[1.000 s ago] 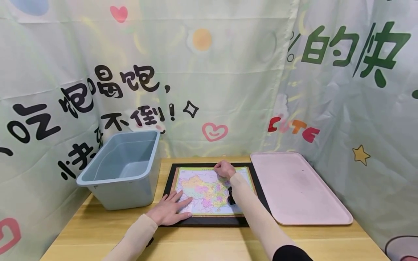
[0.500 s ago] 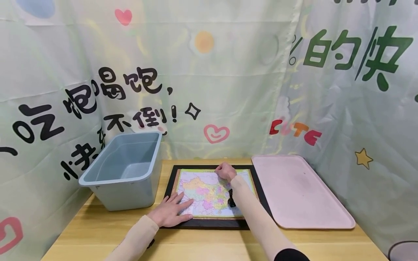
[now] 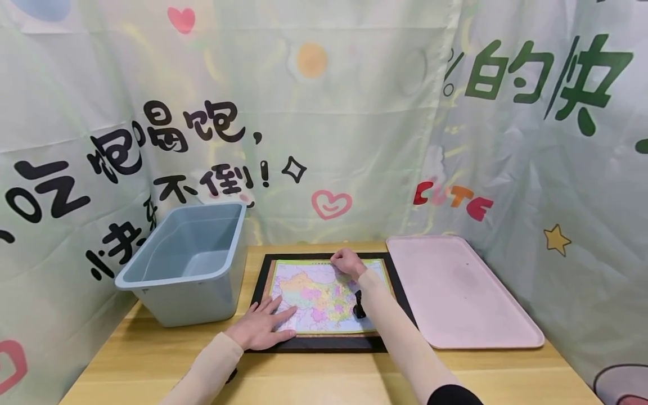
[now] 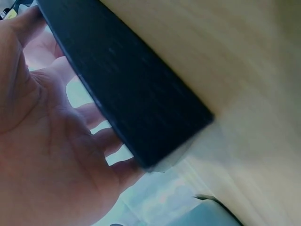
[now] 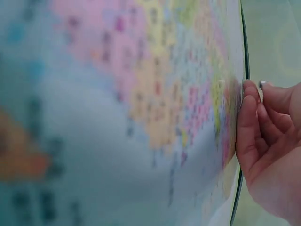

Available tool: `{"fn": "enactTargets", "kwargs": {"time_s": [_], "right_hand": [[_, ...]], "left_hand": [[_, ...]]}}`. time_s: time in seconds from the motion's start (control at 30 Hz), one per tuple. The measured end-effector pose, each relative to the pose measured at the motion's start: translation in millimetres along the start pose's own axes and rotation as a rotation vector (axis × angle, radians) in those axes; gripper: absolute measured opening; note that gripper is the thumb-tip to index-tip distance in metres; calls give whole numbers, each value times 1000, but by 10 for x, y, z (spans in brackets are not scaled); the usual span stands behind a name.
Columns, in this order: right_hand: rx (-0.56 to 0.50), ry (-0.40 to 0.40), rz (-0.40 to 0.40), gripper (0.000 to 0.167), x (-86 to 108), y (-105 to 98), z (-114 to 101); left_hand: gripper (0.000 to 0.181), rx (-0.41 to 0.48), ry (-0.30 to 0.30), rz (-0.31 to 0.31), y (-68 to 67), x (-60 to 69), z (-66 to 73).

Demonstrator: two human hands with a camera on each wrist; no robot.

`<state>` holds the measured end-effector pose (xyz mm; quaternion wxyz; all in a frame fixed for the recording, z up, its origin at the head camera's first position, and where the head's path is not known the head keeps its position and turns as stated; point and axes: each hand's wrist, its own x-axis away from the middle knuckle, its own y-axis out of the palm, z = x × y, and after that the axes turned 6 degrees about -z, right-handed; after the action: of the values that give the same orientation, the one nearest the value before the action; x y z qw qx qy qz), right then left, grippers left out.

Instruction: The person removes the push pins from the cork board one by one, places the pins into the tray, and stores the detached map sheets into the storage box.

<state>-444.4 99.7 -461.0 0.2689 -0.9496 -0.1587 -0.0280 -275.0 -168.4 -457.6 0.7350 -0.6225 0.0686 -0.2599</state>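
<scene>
A map (image 3: pixel 314 298) lies on a brown board with a black frame (image 3: pixel 334 344), flat on the table. My left hand (image 3: pixel 260 327) rests with fingers spread on the lower left of the map and frame. In the left wrist view, its palm (image 4: pixel 51 141) shows beside the black frame edge (image 4: pixel 122 80). My right hand (image 3: pixel 348 263) is at the map's top edge, fingers curled. In the right wrist view, a small silvery thing (image 5: pixel 262 84) shows between thumb and fingertips, too small to identify; the fingers (image 5: pixel 247 127) touch the map's surface.
A blue-grey plastic bin (image 3: pixel 187 292) stands on the table (image 3: pixel 324 374) to the left, close to the frame. To the right lies a pink tray (image 3: pixel 463 292), nearly touching the frame. Printed curtains (image 3: pixel 324 112) enclose the back and sides.
The head view dips and returns slightly. Both hands stay in the same places on the map, with no visible shift of the board.
</scene>
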Motion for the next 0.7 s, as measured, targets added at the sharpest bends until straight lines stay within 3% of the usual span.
{"fn": "enactTargets", "kwargs": {"time_s": [0.23, 0.47, 0.7], "right_hand": [[-115, -74, -35, 23, 65, -14, 20], [-47, -88, 4, 17, 123, -48, 39], [-97, -89, 8, 16, 192, -51, 4]], "left_hand": [[64, 10, -2, 6, 26, 10, 9], [64, 3, -7, -2, 26, -8, 5], [65, 2, -23, -5, 10, -25, 1]]}}
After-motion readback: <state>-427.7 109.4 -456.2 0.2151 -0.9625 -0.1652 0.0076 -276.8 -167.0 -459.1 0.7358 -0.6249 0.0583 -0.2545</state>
